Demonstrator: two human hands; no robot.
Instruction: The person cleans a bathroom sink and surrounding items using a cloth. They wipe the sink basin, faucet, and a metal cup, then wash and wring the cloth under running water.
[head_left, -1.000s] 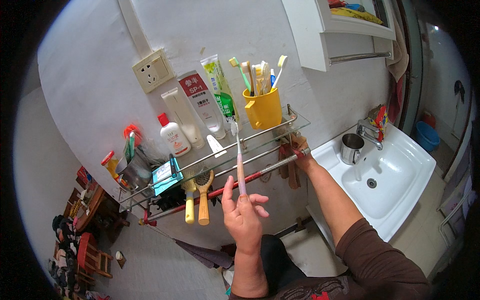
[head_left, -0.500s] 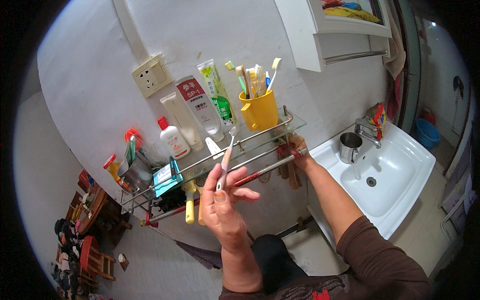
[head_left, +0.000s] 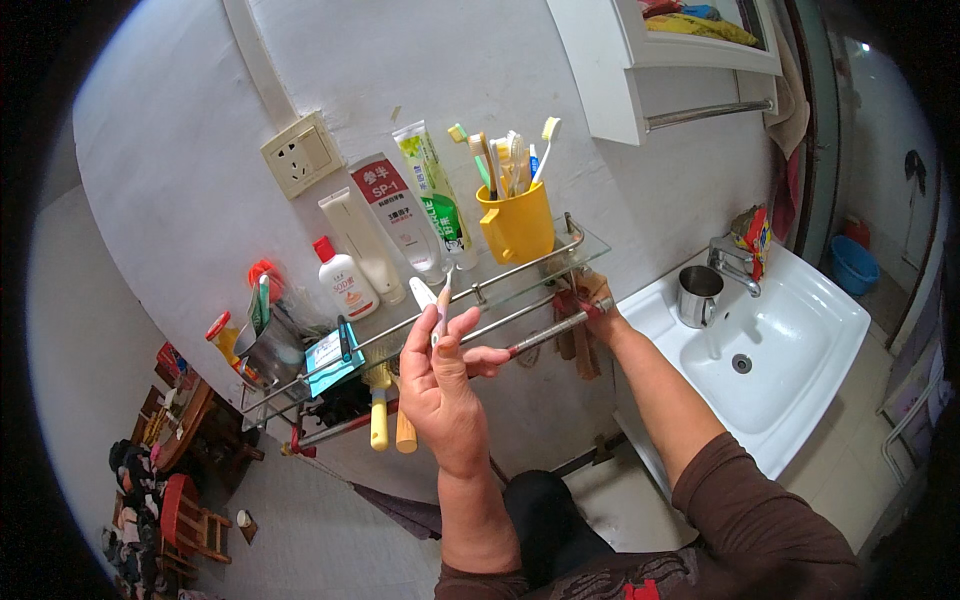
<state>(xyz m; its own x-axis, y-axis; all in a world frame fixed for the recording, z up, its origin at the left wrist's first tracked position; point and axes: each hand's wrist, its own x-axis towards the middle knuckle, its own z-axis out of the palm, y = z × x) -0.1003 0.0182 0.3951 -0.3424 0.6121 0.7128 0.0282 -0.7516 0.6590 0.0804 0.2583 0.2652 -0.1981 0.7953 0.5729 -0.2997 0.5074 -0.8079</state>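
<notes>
Between the thumb and fingers of my left hand (head_left: 445,395) is a slim toothbrush (head_left: 443,304) with a pale pink and white handle, its head pointing up. That hand is in front of the glass shelf (head_left: 500,270), and its other fingers are partly spread. My right hand (head_left: 594,292) is closed around the end of the lower metal rail (head_left: 560,330); part of its fingers is hidden. A yellow mug (head_left: 517,228) full of toothbrushes stands on the shelf's right end. Left of it lean a green and white toothpaste tube (head_left: 434,195) and a red and silver tube (head_left: 400,215).
A white lotion bottle with a red cap (head_left: 343,280), a pale tube (head_left: 358,240) and a metal cup (head_left: 270,345) fill the shelf's left part. Yellow-handled brushes (head_left: 379,420) hang below. At right, a steel mug (head_left: 699,296) stands on the white washbasin (head_left: 800,380).
My left hand has moved slightly left with the toothbrush, which now stands more upright with its head lower. My right hand stays at the rail.
</notes>
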